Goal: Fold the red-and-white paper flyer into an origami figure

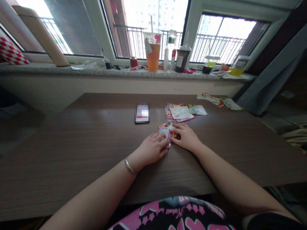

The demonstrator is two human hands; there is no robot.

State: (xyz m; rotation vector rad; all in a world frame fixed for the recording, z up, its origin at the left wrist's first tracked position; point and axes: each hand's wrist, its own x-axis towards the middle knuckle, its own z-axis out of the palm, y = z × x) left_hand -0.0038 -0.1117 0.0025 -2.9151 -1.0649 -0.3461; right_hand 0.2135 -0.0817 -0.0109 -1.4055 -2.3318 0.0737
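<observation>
A small, colourful printed leaflet (pixel 165 127) lies on the table between my two hands, its right part looking folded or overlapped. My left hand (pixel 153 147), a silver bangle on its wrist, holds the leaflet down from the left, fingers over its lower half and thumb by the near edge. From the right, my right hand (pixel 187 137) grips the leaflet's side with curved fingers and thumb; a red and yellow printed patch shows inside that curve. Both hands cover much of the paper. Just beyond them is a pile of similar leaflets (pixel 181 111).
A phone (pixel 142 113) with a blurred screen lies left of the pile. More leaflets (pixel 231 103) are at the far right of the brown table (pixel 96 137). On the windowsill (pixel 96 71) stand an orange drink cup (pixel 153 57), a dark drink cup (pixel 182 59) and bottles.
</observation>
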